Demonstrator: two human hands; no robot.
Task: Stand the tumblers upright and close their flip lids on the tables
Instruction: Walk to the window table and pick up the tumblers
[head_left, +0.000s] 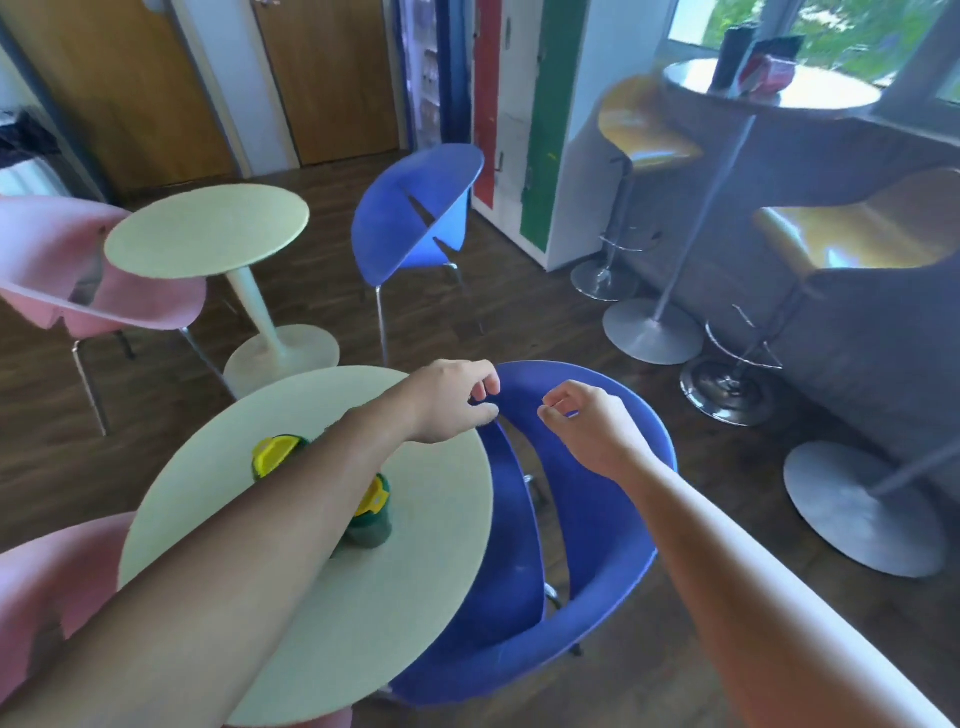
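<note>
Two green tumblers with yellow flip lids stand on the near round table (415, 597). One tumbler (274, 456) shows its yellow lid left of my left forearm. The other tumbler (371, 517) stands upright just right of that forearm, partly hidden by it. My left hand (457, 402) hovers past the table's far edge, fingers loosely curled, holding nothing and touching the rim of a blue chair. My right hand (587, 423) hangs beside it over the same chair, fingers loosely curled and empty.
A blue chair (597, 545) sits right of the near table. A second round table (208, 228) stands behind, with a pink chair (104, 306) and another blue chair (415, 218). Pink seat (47, 582) at lower left. Bar stools (857, 244) and a high table (831, 93) fill the right.
</note>
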